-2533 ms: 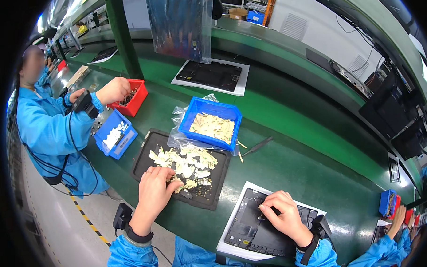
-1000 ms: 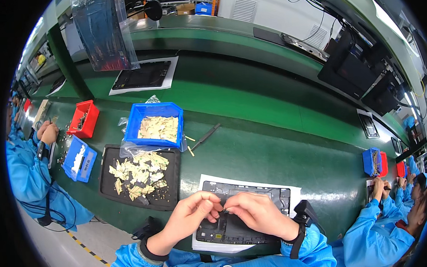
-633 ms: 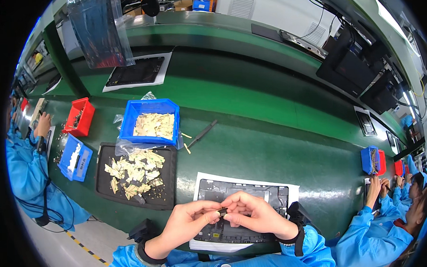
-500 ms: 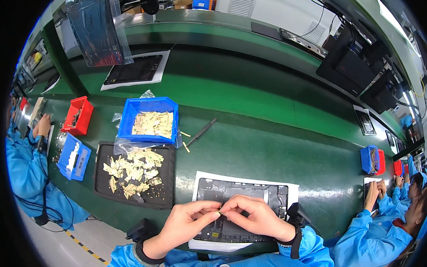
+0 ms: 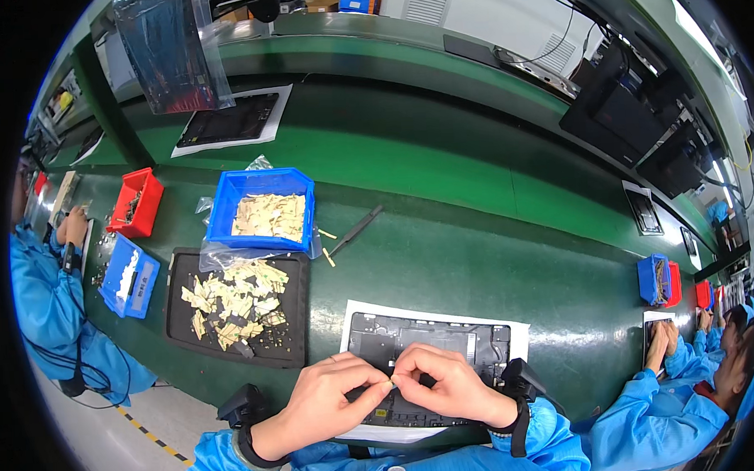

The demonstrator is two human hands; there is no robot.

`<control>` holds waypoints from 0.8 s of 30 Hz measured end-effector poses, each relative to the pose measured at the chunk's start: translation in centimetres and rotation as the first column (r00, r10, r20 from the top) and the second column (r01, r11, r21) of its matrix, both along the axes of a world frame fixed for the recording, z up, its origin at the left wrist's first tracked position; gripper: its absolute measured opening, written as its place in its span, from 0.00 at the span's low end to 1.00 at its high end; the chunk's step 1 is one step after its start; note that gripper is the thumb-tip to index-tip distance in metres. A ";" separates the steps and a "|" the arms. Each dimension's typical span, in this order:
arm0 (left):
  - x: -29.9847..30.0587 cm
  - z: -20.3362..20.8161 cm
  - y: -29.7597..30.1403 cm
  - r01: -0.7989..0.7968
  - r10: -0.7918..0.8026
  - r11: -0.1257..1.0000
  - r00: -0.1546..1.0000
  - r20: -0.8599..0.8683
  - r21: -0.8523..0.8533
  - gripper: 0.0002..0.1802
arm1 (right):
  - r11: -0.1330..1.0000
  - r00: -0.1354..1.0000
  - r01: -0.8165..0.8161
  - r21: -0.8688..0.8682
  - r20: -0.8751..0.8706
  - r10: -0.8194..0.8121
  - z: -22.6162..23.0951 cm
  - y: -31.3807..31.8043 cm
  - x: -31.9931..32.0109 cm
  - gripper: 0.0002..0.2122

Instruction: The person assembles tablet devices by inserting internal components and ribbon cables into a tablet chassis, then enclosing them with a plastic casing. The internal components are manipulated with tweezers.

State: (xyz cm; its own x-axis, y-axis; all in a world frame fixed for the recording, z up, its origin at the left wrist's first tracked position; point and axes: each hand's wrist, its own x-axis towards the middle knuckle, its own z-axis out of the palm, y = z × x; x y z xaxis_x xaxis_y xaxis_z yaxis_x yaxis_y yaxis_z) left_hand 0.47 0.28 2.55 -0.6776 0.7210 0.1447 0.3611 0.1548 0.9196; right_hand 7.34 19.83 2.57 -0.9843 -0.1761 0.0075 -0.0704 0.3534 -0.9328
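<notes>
My left hand [image 5: 333, 395] and my right hand [image 5: 449, 384] meet fingertip to fingertip, both pinched closed. Between them is a tiny pale bit, mostly hidden by the fingers and too small to name. Beneath the hands lies a flat black device panel [image 5: 430, 325] with its inner parts showing, resting on a white sheet [image 5: 519, 340]. The hands cover part of the panel's middle and lower left.
Left of the panel, a black tray [image 5: 180, 313] holds a heap of pale yellow pieces [image 5: 238, 303]. A blue bin [image 5: 263, 183] of similar pieces stands behind it. Dark tweezers [image 5: 358, 229] lie beside that bin. Co-workers sit at both sides, near more bins.
The fingertips have drawn closer together, and the pale bit between them shows less. My left hand's fingers are bent more. The panel has not visibly moved.
</notes>
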 end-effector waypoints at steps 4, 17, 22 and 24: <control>0.1 0.1 0.2 -0.182 0.169 0.983 0.905 -0.390 0.004 0.06 | 0.985 0.987 0.141 -0.098 -0.058 -0.148 0.7 0.2 -0.6 0.08; 0.5 -0.5 0.1 -0.301 0.243 0.951 0.605 -0.758 0.065 0.17 | 0.978 0.987 0.153 -0.143 -0.026 -0.158 0.4 -0.2 -0.3 0.05; 0.5 -1.0 0.5 -0.304 0.227 0.952 0.613 -0.756 0.039 0.17 | 0.973 0.982 0.176 -0.147 -0.040 -0.184 0.1 -0.5 -0.4 0.05; 0.4 -1.3 0.5 -0.303 0.222 0.953 0.625 -0.748 0.030 0.16 | 0.974 0.980 0.178 -0.140 -0.058 -0.188 0.1 -0.5 -0.5 0.05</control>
